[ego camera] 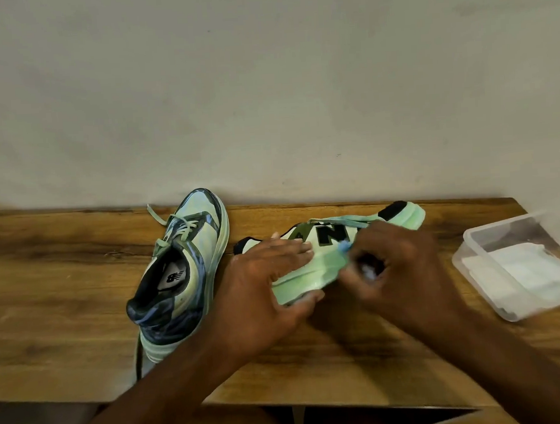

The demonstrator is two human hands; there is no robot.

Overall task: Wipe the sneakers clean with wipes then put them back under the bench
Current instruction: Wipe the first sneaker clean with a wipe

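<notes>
Two pale green sneakers lie on the wooden bench top [64, 290]. The left sneaker [184, 270] stands upright with its toe toward the wall. The second sneaker [327, 258] lies on its side, black N logo facing up. My left hand [263, 285] holds its heel end, fingers over the upper and thumb under the sole. My right hand [396, 267] is blurred and grips a crumpled white wipe [369, 272] against the midsole near the logo. Most of the wipe is hidden inside the fist.
A clear plastic container [478, 252] with folded white wipes inside sits at the bench's right end. A plain wall rises behind the bench. A dark open space [366, 419] shows below the front edge.
</notes>
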